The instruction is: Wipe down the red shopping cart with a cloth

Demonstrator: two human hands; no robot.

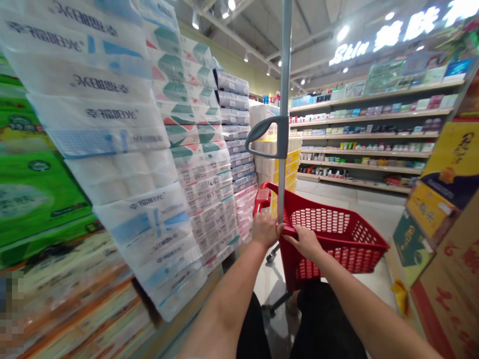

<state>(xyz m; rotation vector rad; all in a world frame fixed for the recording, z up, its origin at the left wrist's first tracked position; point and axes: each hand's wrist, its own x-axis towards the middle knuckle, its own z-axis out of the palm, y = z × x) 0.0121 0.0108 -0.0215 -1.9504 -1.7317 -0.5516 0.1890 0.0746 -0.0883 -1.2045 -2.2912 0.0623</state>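
A red shopping cart (337, 239) with a perforated basket stands in front of me, low and right of the middle. My left hand (266, 229) is closed around the left part of its red handle, beside a grey metal pole. My right hand (307, 241) rests closed on the handle's near edge, just right of the pole (286, 75). The pole rises upright past the cart and bears a grey plastic loop grip (282, 137). The fingertips of both hands are partly hidden behind the handle.
Tall stacks of wrapped tissue packs (149, 149) line the left side, with green packs (33, 169) nearest. Shelves of small products (366, 137) stand at the back right. Boxes (449, 169) are piled along the right edge. A pale floor runs between them.
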